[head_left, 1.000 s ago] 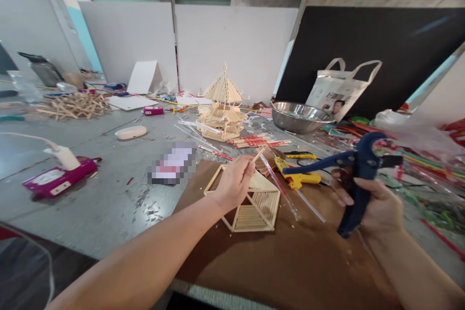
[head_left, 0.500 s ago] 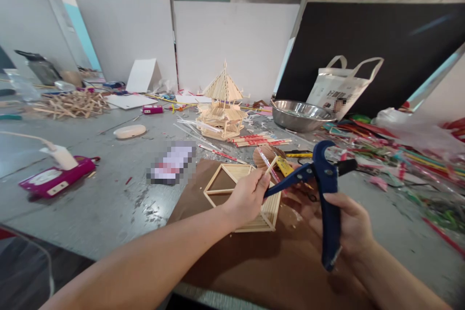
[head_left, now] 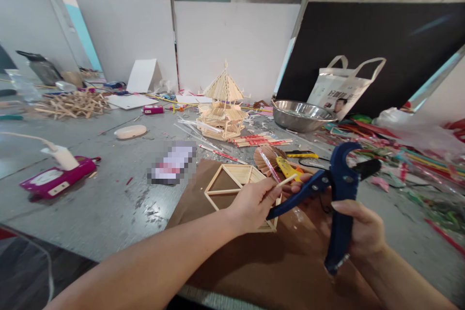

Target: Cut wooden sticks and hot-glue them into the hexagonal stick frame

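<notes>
My right hand (head_left: 363,230) is closed round one handle of a blue pipe cutter (head_left: 339,223), which is spread with its hooked jaw upward. My left hand (head_left: 254,203) pinches a short thin wooden stick (head_left: 286,180) that points up and to the right. The cutter's other handle reaches to the left hand; whether those fingers touch it is hidden. Under the left hand, a hexagonal frame of wooden sticks (head_left: 225,192), partly filled with slats, lies on a brown board (head_left: 196,174).
Behind the board stands a stick-built pagoda model (head_left: 223,92), with red-wrapped sticks (head_left: 259,140) before it. A yellow glue gun (head_left: 288,168) lies near the cutter. Around are a phone (head_left: 172,164), a purple power strip (head_left: 58,177), a metal basin (head_left: 303,115) and a stick pile (head_left: 72,104).
Both hands have shifted to the right, the right hand carrying the pipe cutter. The stick in my left hand has tipped from steep to a flatter slant.
</notes>
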Motion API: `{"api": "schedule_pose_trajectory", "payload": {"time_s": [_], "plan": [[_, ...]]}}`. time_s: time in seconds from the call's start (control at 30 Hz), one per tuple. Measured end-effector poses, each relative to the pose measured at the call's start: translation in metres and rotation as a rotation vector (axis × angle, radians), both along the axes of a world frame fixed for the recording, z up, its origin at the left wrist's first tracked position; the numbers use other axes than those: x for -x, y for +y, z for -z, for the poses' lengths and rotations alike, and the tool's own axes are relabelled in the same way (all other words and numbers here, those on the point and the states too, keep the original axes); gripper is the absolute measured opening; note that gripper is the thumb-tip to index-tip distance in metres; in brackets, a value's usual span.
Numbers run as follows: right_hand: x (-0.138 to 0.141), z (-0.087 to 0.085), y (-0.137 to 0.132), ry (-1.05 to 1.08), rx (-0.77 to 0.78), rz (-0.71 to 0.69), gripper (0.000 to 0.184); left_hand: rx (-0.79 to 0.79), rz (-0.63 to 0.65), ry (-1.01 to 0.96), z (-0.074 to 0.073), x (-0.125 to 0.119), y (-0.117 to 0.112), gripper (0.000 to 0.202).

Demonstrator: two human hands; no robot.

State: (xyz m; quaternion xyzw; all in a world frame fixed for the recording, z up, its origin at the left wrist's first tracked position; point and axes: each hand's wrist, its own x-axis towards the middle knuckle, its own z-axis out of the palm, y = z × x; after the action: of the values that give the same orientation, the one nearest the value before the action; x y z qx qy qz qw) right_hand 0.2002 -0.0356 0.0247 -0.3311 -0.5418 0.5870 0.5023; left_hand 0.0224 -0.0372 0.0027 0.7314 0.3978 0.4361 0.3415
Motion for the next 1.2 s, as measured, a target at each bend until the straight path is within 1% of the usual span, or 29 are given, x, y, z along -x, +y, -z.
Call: {"api": "schedule_pose_trajectory", "payload": {"time_s": [0.07, 0.13, 0.23, 0.37, 0.5, 0.63, 0.7, 0.77, 0.83, 0.9, 0.97, 1.0, 1.03, 1.1, 1.2], "plan": [[-0.002, -0.003, -0.001, 0.08, 0.08, -0.05, 0.034, -0.073, -0.039, 0.116, 0.002, 0.004, 0.004, 0.032], [-0.005, -0.005, -0.001, 0.119, 0.136, -0.072, 0.032, -0.148, -0.064, 0.214, 0.004, 0.007, 0.007, 0.028], [-0.01, -0.004, 0.002, 0.129, 0.175, -0.085, 0.027, -0.233, -0.075, 0.321, 0.005, 0.01, 0.008, 0.025], [-0.014, 0.0, 0.008, 0.147, 0.2, -0.076, 0.028, -0.293, -0.082, 0.397, 0.003, 0.011, 0.007, 0.026], [-0.014, 0.0, 0.01, 0.132, 0.211, -0.012, 0.031, -0.304, -0.073, 0.415, 0.002, 0.012, 0.006, 0.026], [-0.013, -0.001, 0.009, 0.126, 0.188, -0.043, 0.033, -0.311, -0.026, 0.4, 0.0, 0.013, 0.005, 0.026], [-0.013, -0.001, 0.008, 0.096, 0.168, -0.053, 0.031, -0.285, -0.019, 0.357, -0.002, 0.013, 0.005, 0.026], [-0.014, -0.001, 0.008, 0.036, 0.116, -0.01, 0.028, -0.22, -0.034, 0.263, -0.005, 0.013, 0.006, 0.027], [-0.015, 0.0, 0.009, -0.071, 0.02, 0.092, 0.026, -0.115, -0.046, 0.105, -0.008, 0.013, 0.008, 0.028], [-0.017, 0.003, 0.01, -0.256, -0.135, 0.248, 0.025, 0.047, -0.019, -0.093, -0.01, 0.013, 0.011, 0.027], [-0.019, 0.007, 0.012, -0.555, -0.339, 0.418, 0.026, 0.22, 0.041, -0.26, -0.01, 0.013, 0.014, 0.026], [-0.019, 0.009, 0.013, -0.726, -0.441, 0.479, 0.028, 0.289, 0.067, -0.311, -0.01, 0.013, 0.016, 0.025], [-0.02, 0.01, 0.014, -0.891, -0.528, 0.515, 0.03, 0.332, 0.081, -0.339, -0.009, 0.013, 0.017, 0.022], [-0.018, 0.013, 0.015, -1.15, -0.62, 0.508, 0.037, 0.359, 0.075, -0.354, -0.007, 0.013, 0.018, 0.018], [-0.014, 0.013, 0.015, -1.33, -0.616, 0.455, 0.041, 0.349, 0.069, -0.349, -0.004, 0.014, 0.019, 0.019]]}}
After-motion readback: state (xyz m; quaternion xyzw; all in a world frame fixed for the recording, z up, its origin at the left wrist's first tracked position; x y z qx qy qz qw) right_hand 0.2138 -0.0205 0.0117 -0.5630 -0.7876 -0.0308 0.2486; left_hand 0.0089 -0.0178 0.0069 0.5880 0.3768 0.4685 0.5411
